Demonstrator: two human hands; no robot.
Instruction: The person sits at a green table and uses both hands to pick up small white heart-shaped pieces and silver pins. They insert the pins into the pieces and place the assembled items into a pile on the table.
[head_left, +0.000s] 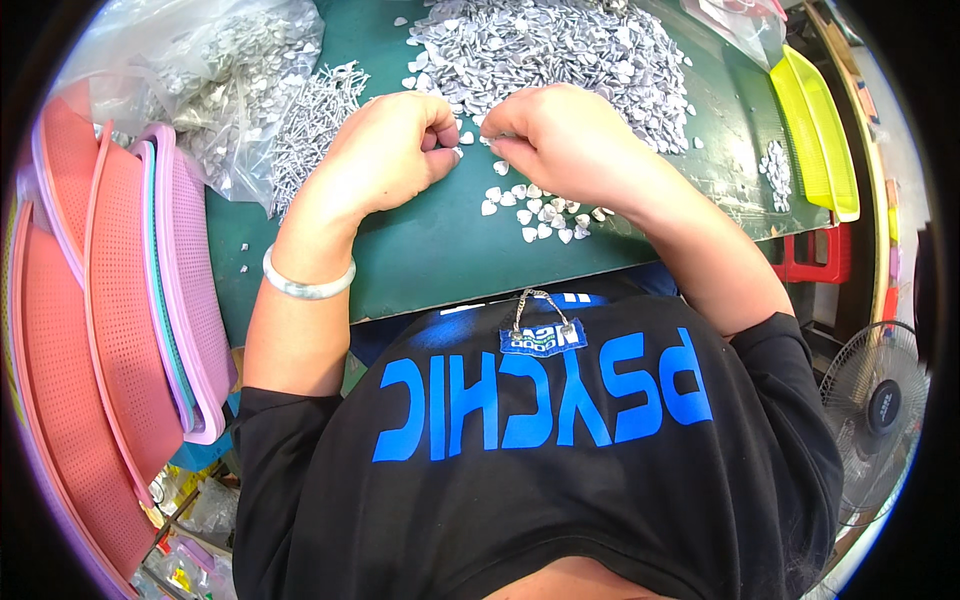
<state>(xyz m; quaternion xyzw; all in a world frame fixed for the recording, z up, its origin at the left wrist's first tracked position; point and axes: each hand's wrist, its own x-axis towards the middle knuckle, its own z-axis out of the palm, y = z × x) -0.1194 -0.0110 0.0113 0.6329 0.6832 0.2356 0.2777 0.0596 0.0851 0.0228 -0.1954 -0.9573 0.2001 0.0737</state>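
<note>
My left hand [385,150], with a pale bangle [308,288] at its wrist, is closed in a pinch at the front of the heap. A small silvery piece [458,152] shows at its thumb tip. Facing it, my right hand [565,140] pinches another small silvery piece [486,141]; its exact shape is too small to tell. A single silver heart-shaped piece [467,138] lies between the two hands. Below my right hand several more heart pieces [545,213] are scattered. Behind both hands spreads a large heap of silver heart pieces [550,50].
A pile of silver pins [318,120] sits left of my left hand, against a clear plastic bag [240,90] of metal pieces. Pink and purple perforated baskets [190,290] stand at the table's left. On the right are a yellow-green basket [815,130], a small pile [775,175] and a fan [880,410].
</note>
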